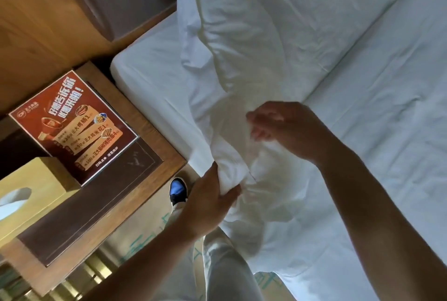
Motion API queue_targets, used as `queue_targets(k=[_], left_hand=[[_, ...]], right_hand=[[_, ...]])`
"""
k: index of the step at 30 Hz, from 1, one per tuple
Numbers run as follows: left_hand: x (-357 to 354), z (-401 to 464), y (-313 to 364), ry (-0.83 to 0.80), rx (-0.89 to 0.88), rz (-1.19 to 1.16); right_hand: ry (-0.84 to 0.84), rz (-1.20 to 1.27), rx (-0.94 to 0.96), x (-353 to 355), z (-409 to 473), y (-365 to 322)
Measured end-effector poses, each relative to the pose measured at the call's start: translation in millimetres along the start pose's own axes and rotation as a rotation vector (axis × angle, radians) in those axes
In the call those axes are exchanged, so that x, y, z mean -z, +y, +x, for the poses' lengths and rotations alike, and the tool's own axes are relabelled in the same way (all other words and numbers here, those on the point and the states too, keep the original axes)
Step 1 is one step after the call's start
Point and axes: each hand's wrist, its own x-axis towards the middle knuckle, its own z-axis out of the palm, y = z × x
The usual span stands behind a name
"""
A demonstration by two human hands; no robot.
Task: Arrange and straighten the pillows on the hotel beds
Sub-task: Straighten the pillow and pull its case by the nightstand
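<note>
White cotton pillow (232, 42) stands tilted on the bed (375, 107), far end up toward the headboard (125, 0), near end bunched and held low at the bed's left edge. A second pillow (321, 10) lies flat just right of it, touching along one side.

Left hand (210, 201): closed in a fist on the gathered near corner of the pillowcase, cloth pinched between thumb and fingers. Right hand (287, 129): curled over the cloth a little farther in, fingers bent; blurred, so cannot tell if it grips or only presses the fabric.

Judgement: step in hand looks like tucking or smoothing the open end of the case before laying the pillow flat. Task is not finished; this pillow is creased and off-square to its neighbour.

Risks from here:
- Pull from the left hand alone could drag the filling to one end and leave a slack, wrinkled corner.
- Pillow leans past the mattress edge on the left; letting go early could tip it toward the desk (101, 216) beside the bed.
- On that desk, a red printed card (75, 124) and a tissue box (26, 192) sit near; a swung corner could knock the card.
- Sheet under the pillow is already rumpled; sliding would worsen it.
</note>
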Motion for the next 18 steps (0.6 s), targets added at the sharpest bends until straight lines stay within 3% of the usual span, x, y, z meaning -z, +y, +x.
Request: queue_targets(k=[3, 6, 14, 18], left_hand=[[-0.6, -1.1, -1.4, -0.010, 0.027, 0.001], [0.8, -1.9, 0.4, -0.020, 0.059, -0.056], [1.2, 2.5, 0.6, -0.024, 0.073, -0.054], [0.3, 5.2, 0.8, 0.003, 0.084, -0.041]], right_hand=[[0.305, -0.171, 0.076, 4.5, 40.3, -28.6], [0.287, -0.388, 0.039, -4.5, 85.0, -47.4], [0.292, -0.607, -0.180, -51.2, 160.8, -37.5], [0.285, -0.652, -0.186, -58.7, 173.7, -27.2]])
